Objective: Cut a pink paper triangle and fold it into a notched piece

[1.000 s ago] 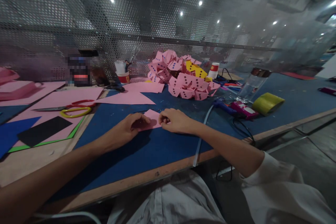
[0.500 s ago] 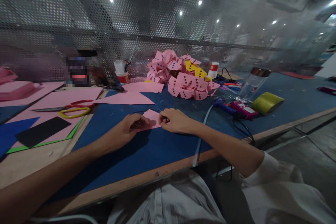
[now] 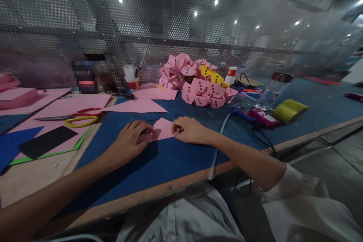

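Observation:
A small piece of pink paper (image 3: 162,129) lies on the blue table top in front of me, its top edge rising to a point. My left hand (image 3: 132,136) is at its left end, fingers curled over the paper and the thumb below them. At the right end, my right hand (image 3: 188,130) is closed, with thumb and fingers pinched on the edge. Both hands cover the paper's ends, so its corners are hidden. Just beyond lies a larger pink sheet (image 3: 136,106).
Several folded pink paper shapes with dark dots (image 3: 204,92) are heaped behind. On the left are scissors (image 3: 82,121) and a black paper piece (image 3: 48,141). A glass bottle (image 3: 272,92), a blue glue gun (image 3: 245,115) and a yellow tape roll (image 3: 289,111) stand to the right.
My left hand has slid left along the paper, and its fingers have shifted, baring more of the pink surface. My right hand has stayed in place.

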Motion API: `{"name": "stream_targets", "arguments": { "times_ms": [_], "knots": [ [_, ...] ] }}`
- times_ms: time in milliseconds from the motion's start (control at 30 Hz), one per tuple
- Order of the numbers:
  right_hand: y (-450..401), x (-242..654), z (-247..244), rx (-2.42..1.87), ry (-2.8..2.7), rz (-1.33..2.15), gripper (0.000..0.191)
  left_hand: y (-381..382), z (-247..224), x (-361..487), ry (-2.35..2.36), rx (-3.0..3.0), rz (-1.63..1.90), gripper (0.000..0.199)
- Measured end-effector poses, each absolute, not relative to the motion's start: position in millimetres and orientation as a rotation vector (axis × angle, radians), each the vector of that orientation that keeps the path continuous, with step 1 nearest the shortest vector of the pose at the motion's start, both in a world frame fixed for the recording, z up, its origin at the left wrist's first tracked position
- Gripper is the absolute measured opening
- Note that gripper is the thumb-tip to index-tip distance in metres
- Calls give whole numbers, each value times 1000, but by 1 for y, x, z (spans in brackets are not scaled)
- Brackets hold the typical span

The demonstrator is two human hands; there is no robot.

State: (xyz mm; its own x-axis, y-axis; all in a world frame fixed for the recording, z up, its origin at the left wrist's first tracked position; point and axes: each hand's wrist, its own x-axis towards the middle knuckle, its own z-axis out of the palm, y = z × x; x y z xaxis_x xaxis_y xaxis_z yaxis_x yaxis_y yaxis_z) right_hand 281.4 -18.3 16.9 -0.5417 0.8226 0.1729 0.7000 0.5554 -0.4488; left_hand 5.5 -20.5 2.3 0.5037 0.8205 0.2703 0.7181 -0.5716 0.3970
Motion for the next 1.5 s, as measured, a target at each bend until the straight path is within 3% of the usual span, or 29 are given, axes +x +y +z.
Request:
{"name": "stream_targets", "arguments": {
  "times_ms": [1000, 1500],
  "knots": [
    [-22, 280, 22, -1279, -2428, 480, 15, -14, 2, -8, 1282, 2427, 508, 35],
    [-21, 280, 20, -1275, -2425, 466, 15, -12, -1, 11, 1519, 2384, 641, 31]
  ]
}}
